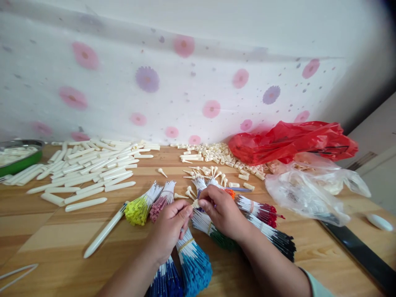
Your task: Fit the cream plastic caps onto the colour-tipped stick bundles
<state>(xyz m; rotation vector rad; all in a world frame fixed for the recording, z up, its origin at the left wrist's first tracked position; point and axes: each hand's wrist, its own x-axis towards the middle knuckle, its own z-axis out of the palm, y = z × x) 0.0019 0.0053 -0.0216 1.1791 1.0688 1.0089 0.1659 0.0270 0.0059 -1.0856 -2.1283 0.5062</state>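
Observation:
My left hand [173, 225] and my right hand [221, 210] meet over the bundles, fingertips pinched together on a small cream plastic pen part [195, 203]. Fingers cover most of that part. Rubber-banded pen refills lie fanned around the hands: yellow [139, 208], pink [163, 200], light blue [194, 264], dark blue [167, 278], green [216, 233], red [260, 210] and black [275, 237] ones. A white pen barrel [103, 233] rests left of the yellow bundle. Behind the hands are loose cream plungers [190, 192] with flared heads.
Many white pen barrels [93, 165] are heaped at the back left beside a green bowl [34, 159]. Slotted cream collars [216, 152] lie at the back. On the right are a red plastic bag [291, 142], a clear bag [303, 189] and a black strip [359, 251].

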